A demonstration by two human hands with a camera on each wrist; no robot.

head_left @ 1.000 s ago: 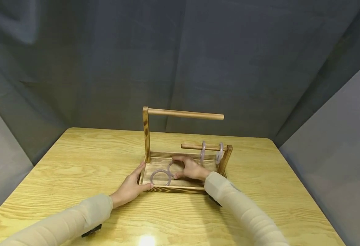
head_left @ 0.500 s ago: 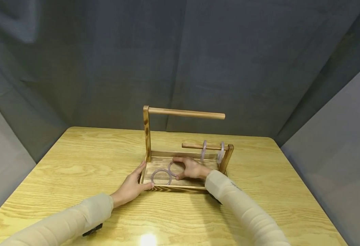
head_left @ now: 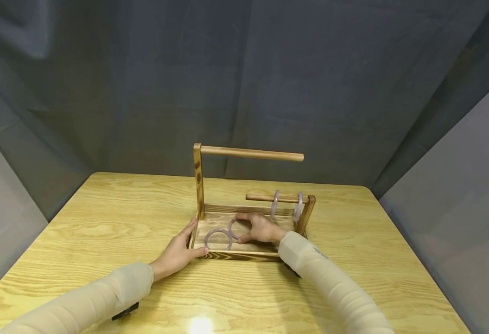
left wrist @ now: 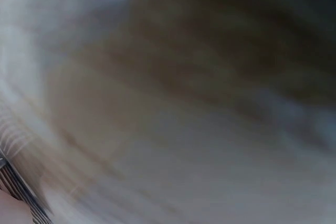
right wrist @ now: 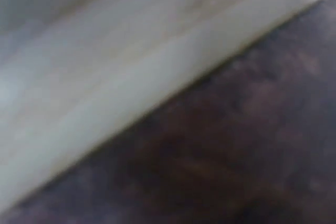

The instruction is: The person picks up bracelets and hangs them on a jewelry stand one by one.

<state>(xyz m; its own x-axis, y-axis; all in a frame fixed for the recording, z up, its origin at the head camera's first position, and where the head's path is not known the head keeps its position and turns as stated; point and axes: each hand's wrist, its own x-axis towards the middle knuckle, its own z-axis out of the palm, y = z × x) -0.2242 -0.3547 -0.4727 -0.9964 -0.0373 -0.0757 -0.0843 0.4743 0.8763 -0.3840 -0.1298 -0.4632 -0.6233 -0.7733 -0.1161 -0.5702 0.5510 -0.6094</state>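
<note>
Inside the wooden tray [head_left: 244, 256], left of its middle, the right hand [head_left: 261, 229] pinches the held bangle [head_left: 229, 227], its grip set with fingertips at the far edge and the thumb at the near edge. That pale lilac ring lies low against the tray floor and meets the front bangle [head_left: 206, 238]; whether the 2 overlap or merely touch I can't tell. It should handle as a light, stiff piece, smooth enough to slide in the fingers and perhaps brittle if knocked, so 2 opposite points on the rim look a sound hold. The left hand [head_left: 177, 254] is spread around the tray's left end, its thumb on the front rim. Further out, a short post [head_left: 306, 217] carries the lower bar [head_left: 261, 198], with 2 more rings hanging from it: the middle bangle [head_left: 275, 204] and the end bangle [head_left: 299, 206]. A tall post [head_left: 199, 181] at the left supports the upper bar [head_left: 252, 153]. Everything stands on the table [head_left: 136, 208], a dark cloth [head_left: 177, 83] behind; both wrist views are too blurred to help.
</note>
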